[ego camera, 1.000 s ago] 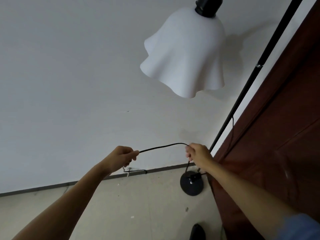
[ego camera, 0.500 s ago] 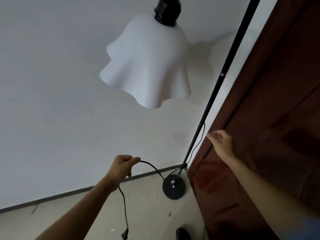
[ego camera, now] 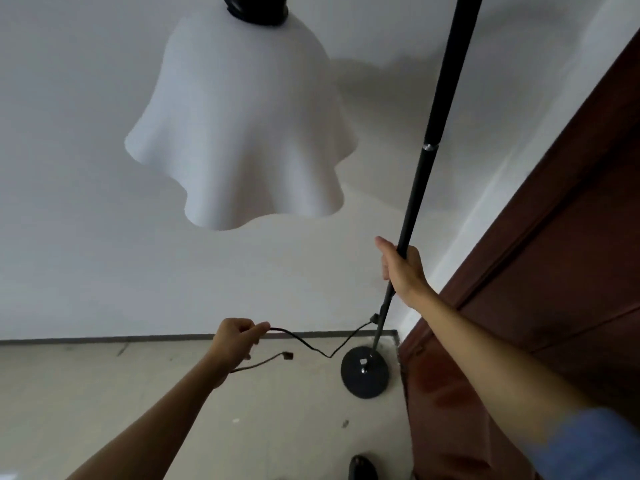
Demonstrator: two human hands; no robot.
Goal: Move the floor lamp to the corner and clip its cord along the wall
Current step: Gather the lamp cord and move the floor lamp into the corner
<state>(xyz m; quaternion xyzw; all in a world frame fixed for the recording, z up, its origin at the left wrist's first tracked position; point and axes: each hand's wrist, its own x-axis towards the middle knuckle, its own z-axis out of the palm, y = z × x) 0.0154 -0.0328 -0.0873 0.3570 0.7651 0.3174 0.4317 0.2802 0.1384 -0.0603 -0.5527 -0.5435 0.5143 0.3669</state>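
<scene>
Floor lamp: it is standing at the right of the frame, its round black base (ego camera: 365, 372) sitting on the floor in the corner where the white wall (ego camera: 69, 202) is meeting the dark red-brown door (ego camera: 554, 289)
Pole (ego camera: 438, 109): a thin black rod is rising from the base and slanting up to the top edge of the frame, with a small silver collar partway up
Shade (ego camera: 239, 133): a white, wavy-edged bell is hanging in the upper centre, capped by a black socket at the top edge
Cord (ego camera: 311, 344): a black cable is leaving the pole low down, sagging toward the floor and rising to the left; its free end with a small plug (ego camera: 288, 355) is dangling just below and right of the left hand
Right hand (ego camera: 401, 268): it is wrapping around the pole at centre right, fingers curled on it, thumb pointing up
Left hand (ego camera: 235, 341): at lower centre, it is pinching the cord in a closed fist
Floor (ego camera: 104, 393): pale, scuffed, edged by a dark baseboard (ego camera: 104, 339) along the wall
Shoe (ego camera: 360, 467): a dark toe is showing at the bottom edge
Sleeve (ego camera: 588, 448): blue, at lower right
</scene>
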